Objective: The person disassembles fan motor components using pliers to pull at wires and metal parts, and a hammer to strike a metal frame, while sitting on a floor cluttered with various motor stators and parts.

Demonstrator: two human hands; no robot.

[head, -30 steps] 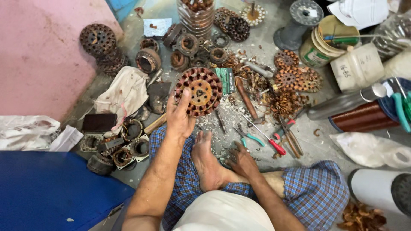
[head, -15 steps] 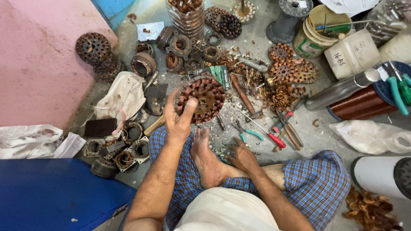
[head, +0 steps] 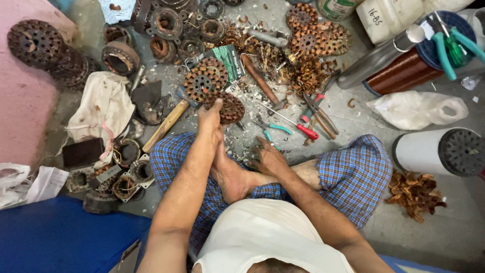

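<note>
I sit cross-legged on the floor among motor parts. My left hand [head: 210, 119] reaches forward and grips a round rusty slotted core [head: 231, 107], held low just above the floor. A second, similar core [head: 204, 81] lies just beyond it beside a green packet [head: 230, 60]. My right hand [head: 268, 157] rests on the littered floor with its fingers spread and holds nothing. Teal-handled pliers [head: 272, 129] lie right in front of it, and a red-handled screwdriver [head: 302, 129] lies a little further right.
A wooden-handled hammer [head: 165, 125] lies left of my knee, next to a white cloth [head: 101, 108]. Several rusty stators and rings [head: 166, 25] fill the back. A copper wire spool [head: 404, 75], a white cylinder [head: 429, 150] and a scrap wire pile [head: 414, 193] stand at the right.
My left hand has brought the round core down from facing me to low near the floor. The view has moved closer. My right hand stays on the floor.
</note>
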